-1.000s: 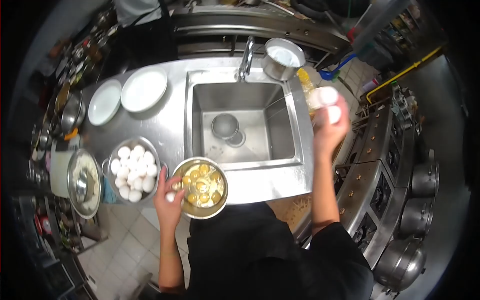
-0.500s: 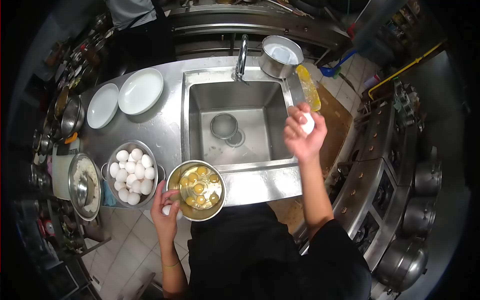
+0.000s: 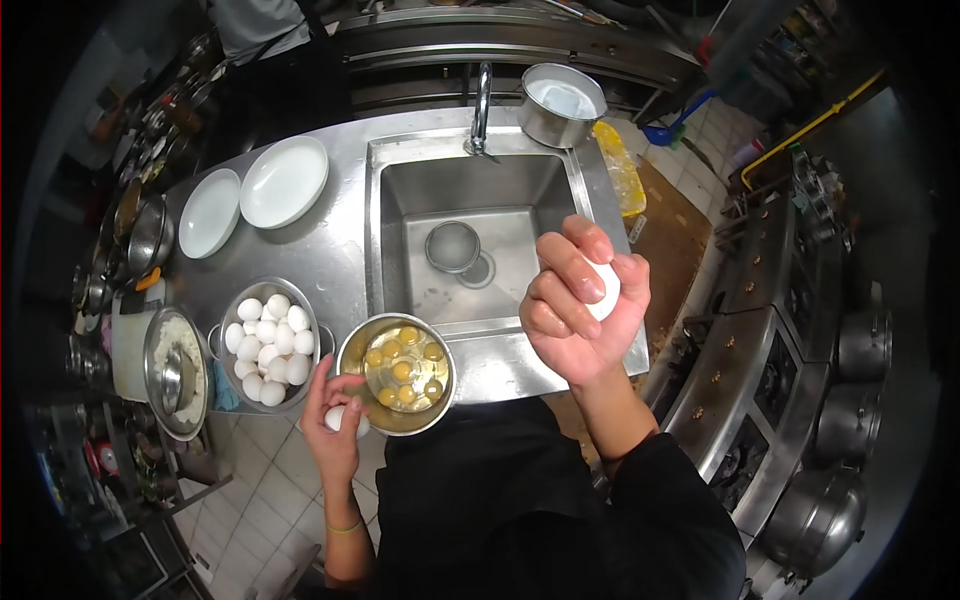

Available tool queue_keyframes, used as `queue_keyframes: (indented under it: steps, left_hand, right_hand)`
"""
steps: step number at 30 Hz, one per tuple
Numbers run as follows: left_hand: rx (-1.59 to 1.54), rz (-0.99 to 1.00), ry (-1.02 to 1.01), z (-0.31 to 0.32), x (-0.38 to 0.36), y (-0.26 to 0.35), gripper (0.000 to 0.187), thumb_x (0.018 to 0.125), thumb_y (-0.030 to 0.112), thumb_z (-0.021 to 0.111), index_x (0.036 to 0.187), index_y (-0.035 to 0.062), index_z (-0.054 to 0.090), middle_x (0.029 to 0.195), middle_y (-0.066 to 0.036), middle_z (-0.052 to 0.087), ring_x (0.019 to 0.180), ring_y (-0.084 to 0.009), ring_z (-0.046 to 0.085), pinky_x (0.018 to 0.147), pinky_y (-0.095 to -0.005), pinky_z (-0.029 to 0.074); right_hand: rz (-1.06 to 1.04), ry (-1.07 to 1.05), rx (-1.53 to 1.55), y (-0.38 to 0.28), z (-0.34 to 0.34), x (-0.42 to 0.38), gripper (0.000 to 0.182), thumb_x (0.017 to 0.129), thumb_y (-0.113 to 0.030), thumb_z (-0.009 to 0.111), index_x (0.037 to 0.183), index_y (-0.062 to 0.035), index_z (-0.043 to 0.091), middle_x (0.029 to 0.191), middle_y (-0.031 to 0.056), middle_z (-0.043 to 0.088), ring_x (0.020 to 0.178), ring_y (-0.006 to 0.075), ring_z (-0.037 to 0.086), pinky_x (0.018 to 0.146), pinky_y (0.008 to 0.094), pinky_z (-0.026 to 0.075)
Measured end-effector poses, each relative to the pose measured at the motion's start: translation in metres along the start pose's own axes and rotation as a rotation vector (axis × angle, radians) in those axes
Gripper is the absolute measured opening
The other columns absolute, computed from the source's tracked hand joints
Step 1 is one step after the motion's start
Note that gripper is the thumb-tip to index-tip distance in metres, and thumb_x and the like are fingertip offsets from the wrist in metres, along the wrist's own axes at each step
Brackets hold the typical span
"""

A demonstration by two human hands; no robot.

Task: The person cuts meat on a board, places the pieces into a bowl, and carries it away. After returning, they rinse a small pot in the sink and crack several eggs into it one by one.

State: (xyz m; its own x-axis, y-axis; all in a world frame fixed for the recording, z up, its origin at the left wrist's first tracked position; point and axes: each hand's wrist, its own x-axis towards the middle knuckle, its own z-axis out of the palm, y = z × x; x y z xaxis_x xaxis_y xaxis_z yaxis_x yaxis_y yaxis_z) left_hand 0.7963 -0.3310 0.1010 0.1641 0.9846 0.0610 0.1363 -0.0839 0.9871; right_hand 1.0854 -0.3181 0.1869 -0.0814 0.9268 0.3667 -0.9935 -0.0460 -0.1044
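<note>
My right hand (image 3: pixel 580 305) is raised above the front right part of the sink, its wet-looking fingers curled round a white egg (image 3: pixel 606 292). Low at the left, my left hand (image 3: pixel 332 452) grips another white egg (image 3: pixel 344 420) between thumb and fingers. That hand is beside the left rim of a round metal bowl (image 3: pixel 405 428), with a finger or two reaching over the edge. Several raw yolks (image 3: pixel 402 371) in clear egg white lie inside the bowl. Just left stands a two-handled metal bowl (image 3: pixel 232 303) heaped with whole white eggs (image 3: pixel 272 335).
The steel sink (image 3: pixel 390 250) has a round strainer (image 3: pixel 452 247) in it and a faucet (image 3: pixel 482 110) behind. A metal pot (image 3: pixel 562 112) stands at its back right corner. Two white plates (image 3: pixel 284 183) and a bowl of white powder (image 3: pixel 178 372) are at left. Stoves (image 3: pixel 735 380) line the right.
My right hand has come closer to the camera and slightly left and down, with the egg still in it. My left hand stays beside the bowl, holding its egg.
</note>
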Motion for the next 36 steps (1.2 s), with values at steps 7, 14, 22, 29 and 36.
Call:
queue_keyframes:
  steps: [7, 14, 22, 29, 36]
  left_hand:
    - [0.019, -0.062, 0.046, -0.008, -0.002, -0.001, 0.054, 0.081, 0.0, 0.056, 0.132, -0.0022, 0.039, 0.096, -0.01, 0.062, 0.069, -0.0072, 0.054, 0.065, -0.0209, 0.045]
    - [0.04, -0.12, 0.217, -0.024, -0.018, -0.016, 0.058, 0.082, 0.002, 0.057, 0.136, -0.0013, 0.034, 0.093, -0.011, 0.062, 0.064, -0.0087, 0.054, 0.061, -0.0218, 0.046]
    - [0.097, -0.321, 0.42, -0.049, -0.059, -0.041, 0.069, 0.083, 0.003, 0.057, 0.142, 0.0024, 0.021, 0.087, -0.011, 0.063, 0.061, -0.0096, 0.054, 0.056, -0.0223, 0.046]
    - [0.131, -0.256, 0.343, -0.046, -0.043, -0.032, 0.069, 0.083, 0.005, 0.059, 0.142, 0.0017, 0.023, 0.088, -0.01, 0.062, 0.063, -0.0088, 0.053, 0.057, -0.0231, 0.047]
    - [0.139, -0.208, 0.349, -0.053, -0.047, -0.046, 0.066, 0.084, 0.005, 0.058, 0.141, 0.0018, 0.025, 0.088, -0.009, 0.062, 0.065, -0.0086, 0.053, 0.06, -0.0223, 0.047]
  right_hand:
    - [0.012, 0.532, -0.523, -0.036, -0.149, 0.033, 0.022, 0.091, -0.025, 0.046, 0.099, -0.0058, 0.053, 0.069, 0.0111, 0.055, 0.047, 0.0149, 0.042, 0.044, 0.0258, 0.033]
    - [0.05, 0.923, -0.023, -0.07, -0.378, 0.097, 0.023, 0.081, -0.026, 0.052, 0.094, -0.0069, 0.053, 0.066, 0.0086, 0.054, 0.046, 0.0162, 0.042, 0.043, 0.0265, 0.031]
    - [-0.08, 0.65, -1.169, -0.061, -0.345, 0.107, 0.016, 0.088, -0.02, 0.055, 0.092, -0.0044, 0.059, 0.067, 0.0053, 0.056, 0.054, 0.0099, 0.052, 0.042, 0.0223, 0.038]
    - [0.658, 0.551, -1.709, -0.001, -0.368, 0.043, 0.014, 0.072, -0.007, 0.063, 0.086, -0.0054, 0.064, 0.065, 0.0051, 0.062, 0.055, 0.0129, 0.059, 0.049, 0.0272, 0.048]
    - [0.34, 0.695, -1.457, -0.044, -0.339, 0.064, 0.013, 0.075, -0.011, 0.064, 0.085, -0.0029, 0.066, 0.063, 0.0052, 0.063, 0.05, 0.012, 0.057, 0.045, 0.0259, 0.044]
